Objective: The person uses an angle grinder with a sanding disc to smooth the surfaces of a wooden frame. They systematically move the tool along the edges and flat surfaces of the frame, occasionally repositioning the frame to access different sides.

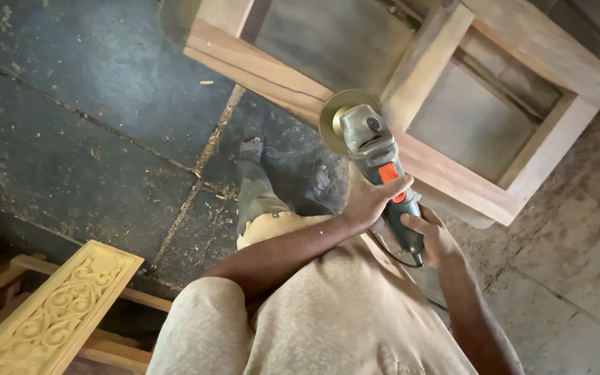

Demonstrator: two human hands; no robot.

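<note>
Two hands gripped one angle grinder (376, 163), its round sanding disc (333, 114) laid against the near rail of a wooden frame (453, 167). The left hand (369, 198) wrapped the body by the orange switch, likely to steady the head; the right hand (433, 239) closed round the tail, cord trailing below. The frame lay tilted over the stone floor (92, 139). A carved panel (57, 312) sat well apart, lower left, leaving open floor between.

left hand (368, 201): grips the grey angle grinder (378, 167) near its orange switch
right hand (433, 239): holds the grinder's rear handle
disc: touching the pale wooden frame (453, 167)
floor (92, 139): dark stone slabs
</note>
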